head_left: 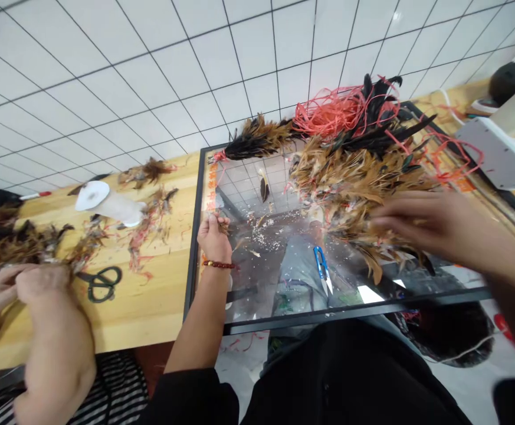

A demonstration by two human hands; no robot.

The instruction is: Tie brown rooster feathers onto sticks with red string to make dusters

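My left hand (214, 239), with a beaded bracelet at the wrist, is closed near the left edge of the glass tabletop (257, 298). A small tuft of brown feathers (224, 224) shows at its fingertips. Smeared by motion, my right hand (420, 221) is over the right side of a heap of brown feathers (350, 180); whether its fingers hold anything is hidden. Blue thread snips (322, 270) lie on the glass between my hands, among white crumbs and a few loose feathers. A bundle of dark and brown feathers (257, 139) lies along the back edge.
Tangled red plastic ribbon (332, 112) tops the feather heap. On the wooden table (160, 301) to the left are a white spool (107, 202), black scissors (100, 283) and feather scraps. Another person's hands (31, 286) work there. A grey-white box (498, 150) stands at right.
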